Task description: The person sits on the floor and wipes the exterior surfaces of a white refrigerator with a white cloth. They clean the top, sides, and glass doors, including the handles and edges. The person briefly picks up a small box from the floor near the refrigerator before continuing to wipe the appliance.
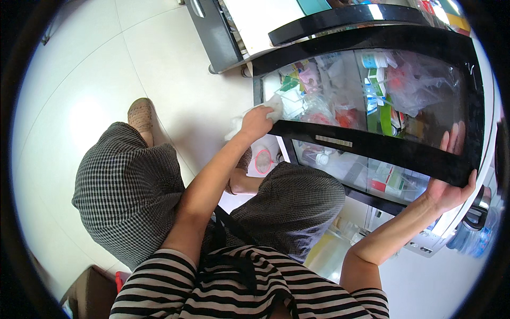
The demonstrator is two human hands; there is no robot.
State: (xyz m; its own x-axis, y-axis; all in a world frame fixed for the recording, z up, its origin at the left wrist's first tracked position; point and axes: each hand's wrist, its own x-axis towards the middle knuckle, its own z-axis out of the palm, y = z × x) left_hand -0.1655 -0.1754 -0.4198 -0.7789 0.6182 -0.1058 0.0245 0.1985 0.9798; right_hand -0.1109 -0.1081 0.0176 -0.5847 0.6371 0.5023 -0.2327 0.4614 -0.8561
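Observation:
My left hand (257, 121) holds a crumpled white cloth or tissue (275, 108) at the left end of a black-framed glass door (374, 141) on a cabinet. Part of the white material trails behind the hand towards the floor. At the door's right corner, my right hand (442, 193) grips the black frame. Its thumb stays at the outer edge, while its fingertips show through the glass. Behind the pane sit plastic bags (414, 87), a white bottle (374, 60) and several small boxes.
Below the door, a second glass pane (338, 169) covers more boxes and a bottle. A black curved handle or rail (346, 22) runs above. To the right stand a kettle (476, 213) and a large blue water bottle (474, 241). A pink-rimmed round object (263, 161) lies near my foot.

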